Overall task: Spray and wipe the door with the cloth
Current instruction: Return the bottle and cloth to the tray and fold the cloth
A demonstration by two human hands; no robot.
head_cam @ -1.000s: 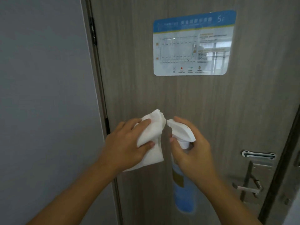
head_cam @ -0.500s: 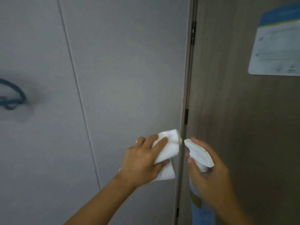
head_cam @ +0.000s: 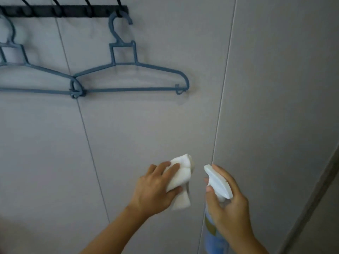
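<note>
My left hand [head_cam: 154, 189] grips a folded white cloth [head_cam: 180, 178] held up in front of a grey panelled wall [head_cam: 139, 129]. My right hand [head_cam: 228, 204] grips a spray bottle [head_cam: 218, 182] by its white trigger head, nozzle pointing up and left. The bottle's blue body hangs below my palm. The wooden door is out of view; only a dark frame strip [head_cam: 315, 200] shows at the lower right.
Two blue clothes hangers [head_cam: 132, 76] hang from a black hook rail [head_cam: 64, 11] at the upper left of the wall. Thin vertical seams divide the wall panels.
The view has swung left from the wooden door with its sign to the grey wall with hangers. Both hands keep the same hold on cloth and bottle.
</note>
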